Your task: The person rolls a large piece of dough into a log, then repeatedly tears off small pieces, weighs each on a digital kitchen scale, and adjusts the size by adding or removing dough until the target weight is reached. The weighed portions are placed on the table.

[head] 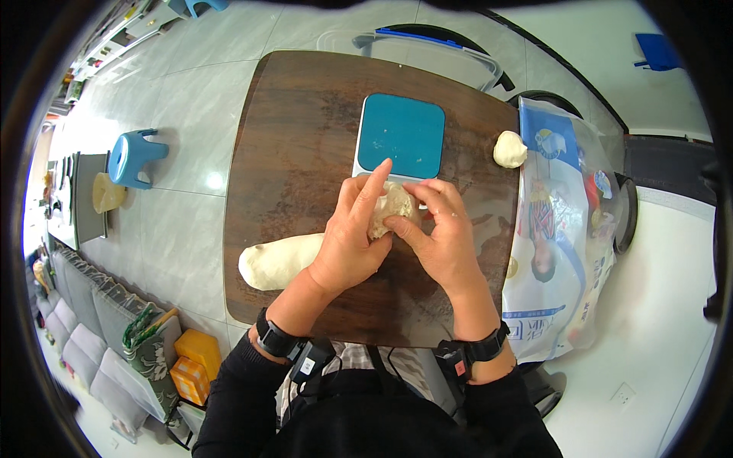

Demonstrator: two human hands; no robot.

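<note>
Between my two hands, near the middle of the table, is a piece of pale dough (395, 207) with a rough, torn face. My left hand (354, 232) grips it from the left, its index finger pointing up and its thumb below. My right hand (444, 232) grips it from the right, the thumb pressing on the rough part. Just beyond the hands lies a kitchen scale (401, 136) with a teal top and a few crumbs on it. A thick dough log (278, 261) rests left of my left forearm, partly hidden by it. A round dough ball (509, 149) sits near the right edge.
The dark wooden table (292, 131) has whitish worn patches. A large printed plastic bag (552, 229) stands against its right side. Past the far edge is a clear plastic box (424, 54) with blue latches. A blue stool (134, 158) stands on the tiled floor at left.
</note>
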